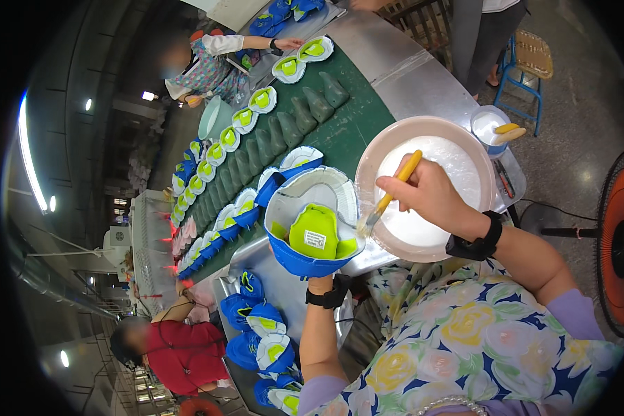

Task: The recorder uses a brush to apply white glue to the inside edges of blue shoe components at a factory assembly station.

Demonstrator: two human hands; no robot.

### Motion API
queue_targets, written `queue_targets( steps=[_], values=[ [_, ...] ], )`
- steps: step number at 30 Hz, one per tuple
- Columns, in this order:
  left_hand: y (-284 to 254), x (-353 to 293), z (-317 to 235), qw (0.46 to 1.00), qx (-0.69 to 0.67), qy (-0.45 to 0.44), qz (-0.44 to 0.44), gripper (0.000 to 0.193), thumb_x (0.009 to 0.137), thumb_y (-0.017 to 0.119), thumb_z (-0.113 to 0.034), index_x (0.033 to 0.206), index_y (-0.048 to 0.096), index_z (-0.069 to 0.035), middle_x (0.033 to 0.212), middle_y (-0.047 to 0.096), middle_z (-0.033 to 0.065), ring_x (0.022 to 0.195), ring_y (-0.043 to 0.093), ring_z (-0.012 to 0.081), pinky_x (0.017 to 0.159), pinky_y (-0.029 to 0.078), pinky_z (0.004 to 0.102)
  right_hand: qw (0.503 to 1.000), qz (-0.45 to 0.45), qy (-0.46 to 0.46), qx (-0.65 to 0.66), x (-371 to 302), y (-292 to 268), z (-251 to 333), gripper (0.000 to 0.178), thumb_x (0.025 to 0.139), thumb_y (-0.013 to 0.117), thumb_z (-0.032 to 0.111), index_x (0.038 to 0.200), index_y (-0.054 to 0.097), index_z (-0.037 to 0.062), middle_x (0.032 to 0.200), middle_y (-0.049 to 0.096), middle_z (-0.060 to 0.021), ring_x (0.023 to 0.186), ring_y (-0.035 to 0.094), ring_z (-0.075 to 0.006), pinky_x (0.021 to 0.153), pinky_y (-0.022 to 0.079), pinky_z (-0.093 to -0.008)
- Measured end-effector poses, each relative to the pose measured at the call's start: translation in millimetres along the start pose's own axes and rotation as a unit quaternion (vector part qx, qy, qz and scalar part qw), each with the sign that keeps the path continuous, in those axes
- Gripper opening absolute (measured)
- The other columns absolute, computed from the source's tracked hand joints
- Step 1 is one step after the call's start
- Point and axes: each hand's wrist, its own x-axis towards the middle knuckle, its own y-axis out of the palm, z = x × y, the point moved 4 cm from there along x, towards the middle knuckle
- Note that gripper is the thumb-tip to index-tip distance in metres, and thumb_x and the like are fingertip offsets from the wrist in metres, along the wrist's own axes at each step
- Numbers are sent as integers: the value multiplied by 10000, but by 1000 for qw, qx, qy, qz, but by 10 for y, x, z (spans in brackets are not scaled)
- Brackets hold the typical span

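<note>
Shoe upper [313, 227] is sitting open side up over the left hand [319, 284], just beside the basin [376, 152].
Right hand [433, 191] is pinching the brush [410, 168] by its handle, bristles lying at the upper's pale rim; contact is not showing clearly. Left fingers are hiding beneath the upper, so that grip cannot be told. Judged by look, the piece is weighing little and flexing softly; any wet rim would be slipping, so the blue outer side is offering the sounder hold.

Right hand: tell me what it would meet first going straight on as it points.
The right hand points left, so probably the rim of the blue shoe upper held up by the left hand; the pink basin seems lower, though depth is unclear.
</note>
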Motion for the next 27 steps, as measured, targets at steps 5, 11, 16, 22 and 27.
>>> queue_targets(
  steps=[5,11,16,22,27],
  values=[
    [-67,-9,-116,998,26,-13,-62,568,858,719,-173,1347,472,-22,1272,582,128,1087,611,245,909,529,384,997,2,-58,-51,-26,63,21,270,896,690,230,844,575,-9,653,615,-48,545,580,-86,492,437,-225],
    [-285,-57,-120,988,70,-35,-137,574,857,719,-172,1353,469,-25,1277,579,130,1092,610,249,912,528,387,997,65,24,-22,-165,91,42,334,862,719,249,863,592,-60,688,644,-108,588,606,-112,536,469,-273],
    [-166,-191,61,966,-117,-232,-13,558,906,641,-302,1359,466,-27,1271,580,148,1090,612,305,913,534,441,981,58,-156,-98,-77,-147,213,254,839,757,198,906,607,6,712,639,-83,641,629,-142,586,481,-275],
    [211,-456,-119,766,-481,-424,49,566,920,597,-358,1358,465,-25,1269,580,156,1089,611,316,913,534,458,886,184,-421,-68,-236,53,502,243,826,771,164,953,600,48,910,655,-94,805,659,-262,715,528,-337],
    [525,-586,-378,476,-706,-513,107,580,932,559,-405,1358,465,-23,1268,580,162,1089,610,326,913,533,471,845,200,-479,-132,-85,88,499,251,827,770,168,927,577,44,883,658,-107,774,662,-290,690,536,-344]
  ],
)
